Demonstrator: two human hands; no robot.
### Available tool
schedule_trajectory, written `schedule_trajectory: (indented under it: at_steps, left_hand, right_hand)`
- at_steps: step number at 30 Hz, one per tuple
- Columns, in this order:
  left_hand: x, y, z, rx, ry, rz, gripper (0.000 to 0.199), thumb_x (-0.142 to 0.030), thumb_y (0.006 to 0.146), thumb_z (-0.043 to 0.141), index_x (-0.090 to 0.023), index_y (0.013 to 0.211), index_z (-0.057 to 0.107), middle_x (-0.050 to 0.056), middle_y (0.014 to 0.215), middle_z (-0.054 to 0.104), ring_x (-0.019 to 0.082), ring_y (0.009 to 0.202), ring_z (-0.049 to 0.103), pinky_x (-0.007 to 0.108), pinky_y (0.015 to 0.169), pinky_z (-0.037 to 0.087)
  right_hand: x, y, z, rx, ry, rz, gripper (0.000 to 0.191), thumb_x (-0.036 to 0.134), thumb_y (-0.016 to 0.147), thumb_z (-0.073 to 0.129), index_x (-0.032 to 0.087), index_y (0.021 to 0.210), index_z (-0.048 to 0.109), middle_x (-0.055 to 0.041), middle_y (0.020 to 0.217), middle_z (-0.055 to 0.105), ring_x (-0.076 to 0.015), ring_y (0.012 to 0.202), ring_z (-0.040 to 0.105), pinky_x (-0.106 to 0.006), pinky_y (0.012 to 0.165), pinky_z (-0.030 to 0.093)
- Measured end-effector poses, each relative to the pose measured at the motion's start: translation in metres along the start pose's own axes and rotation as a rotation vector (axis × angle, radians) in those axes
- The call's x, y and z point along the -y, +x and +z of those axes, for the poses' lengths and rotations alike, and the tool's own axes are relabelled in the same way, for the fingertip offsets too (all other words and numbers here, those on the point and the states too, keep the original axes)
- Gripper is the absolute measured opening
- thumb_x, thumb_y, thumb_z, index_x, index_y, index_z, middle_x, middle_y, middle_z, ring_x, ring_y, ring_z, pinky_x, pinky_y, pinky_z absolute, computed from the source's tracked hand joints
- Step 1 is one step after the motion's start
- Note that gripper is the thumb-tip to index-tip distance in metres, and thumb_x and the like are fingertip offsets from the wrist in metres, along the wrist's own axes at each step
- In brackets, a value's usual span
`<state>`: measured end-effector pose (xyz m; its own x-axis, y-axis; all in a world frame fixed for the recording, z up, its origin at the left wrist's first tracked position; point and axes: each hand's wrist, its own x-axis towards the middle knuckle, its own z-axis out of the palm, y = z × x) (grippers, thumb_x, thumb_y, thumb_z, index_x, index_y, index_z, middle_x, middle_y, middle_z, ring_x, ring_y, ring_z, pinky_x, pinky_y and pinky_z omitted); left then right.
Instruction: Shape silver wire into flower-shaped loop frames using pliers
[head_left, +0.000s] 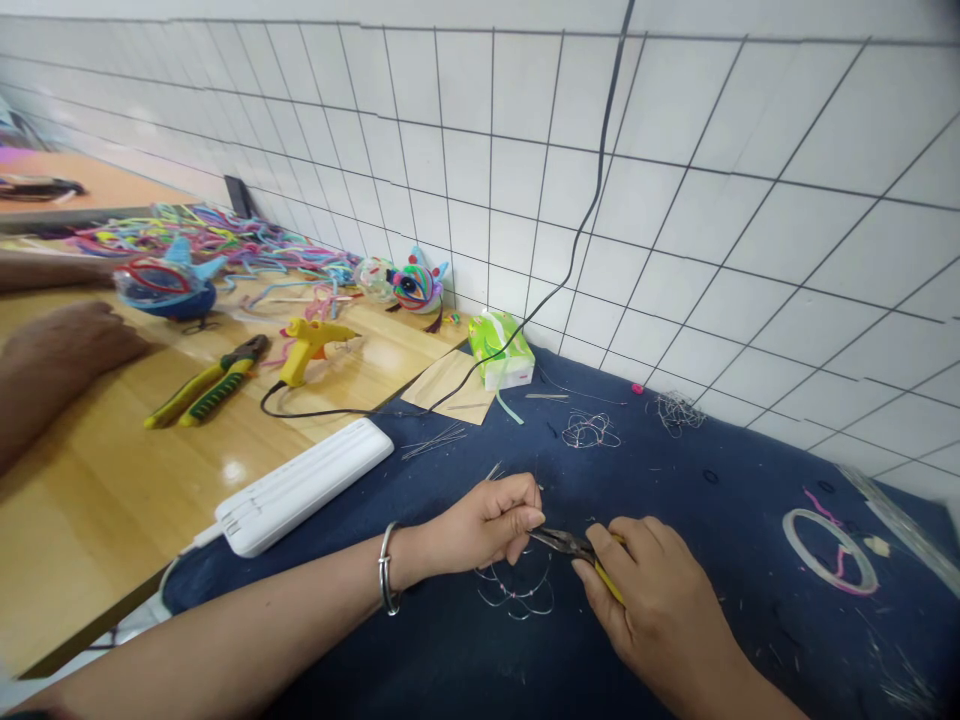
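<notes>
My right hand (649, 585) is closed around needle-nose pliers (571, 543) with yellow handles. The jaws point left and reach the fingertips of my left hand (491, 520). Thumb and fingers of that hand are pinched on a wire flower shape (517, 597), whose thin silvery loops with small pink spots hang below it. The exact spot between fingertips and jaws is too small to make out. A similar wire flower (591, 430) lies on the dark blue cloth (637, 480) farther back.
A co-worker's hands (75, 345) rest at left near a blue decorated ball (169, 285). Cutting pliers (214, 385), a yellow glue gun (311, 348) with a black cord, a white power strip (307, 485), a tissue pack (502, 350), tangled wire (677, 412) and a white ring (791, 545) lie around.
</notes>
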<state>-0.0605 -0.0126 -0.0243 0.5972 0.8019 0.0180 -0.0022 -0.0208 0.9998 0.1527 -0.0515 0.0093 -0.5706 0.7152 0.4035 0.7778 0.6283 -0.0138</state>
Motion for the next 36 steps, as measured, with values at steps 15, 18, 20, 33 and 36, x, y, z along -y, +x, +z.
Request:
schedule_trajectory:
  at_steps: [15,18,20,33,36]
  left_hand:
    - [-0.0001,-0.0009,-0.0003,0.002,-0.002,-0.019,0.022,-0.036,0.088,0.042,-0.017,0.078,0.040,-0.007,0.048,0.047,0.002,0.032,0.031,0.011,0.031,0.021]
    - [-0.0001,-0.0011,0.0000,0.005,-0.008,-0.018,0.022,-0.036,0.088,0.042,-0.017,0.078,0.040,-0.007,0.048,0.047,0.002,0.032,0.032,0.011,0.031,0.022]
    - [0.0007,-0.0012,0.0000,0.002,-0.013,-0.019,0.023,-0.037,0.088,0.042,-0.017,0.078,0.040,-0.007,0.048,0.047,0.002,0.032,0.032,0.011,0.031,0.022]
    - [0.0020,-0.0011,-0.0013,-0.058,-0.074,0.027,0.022,-0.037,0.089,0.041,-0.016,0.082,0.039,-0.006,0.052,0.051,0.002,0.032,0.033,0.011,0.031,0.021]
    - [0.0023,-0.0009,-0.0011,-0.064,-0.080,0.041,0.022,-0.036,0.089,0.041,-0.016,0.082,0.039,-0.006,0.052,0.050,0.002,0.032,0.032,0.012,0.031,0.021]
  right_hand:
    - [-0.0001,-0.0001,-0.0003,0.016,-0.016,-0.022,0.026,0.025,0.087,0.042,0.013,0.096,0.063,-0.0088,0.075,0.056,-0.0168,0.069,0.049,-0.033,0.065,0.040]
    - [0.0002,0.0005,-0.0016,0.015,-0.011,-0.028,0.026,0.025,0.087,0.042,0.013,0.096,0.064,-0.0088,0.074,0.056,-0.0166,0.067,0.049,-0.032,0.064,0.040]
    - [0.0003,0.0009,-0.0021,0.013,-0.007,-0.030,0.026,0.025,0.087,0.042,0.013,0.096,0.064,-0.0090,0.075,0.056,-0.0168,0.068,0.049,-0.032,0.065,0.041]
    - [0.0034,0.0021,-0.0034,-0.030,0.018,0.016,0.025,0.026,0.085,0.045,0.013,0.095,0.063,-0.0104,0.079,0.056,-0.0179,0.071,0.048,-0.035,0.067,0.041]
    - [0.0038,0.0023,-0.0029,-0.046,0.021,0.019,0.024,0.025,0.085,0.045,0.013,0.095,0.063,-0.0102,0.079,0.057,-0.0182,0.072,0.049,-0.035,0.068,0.041]
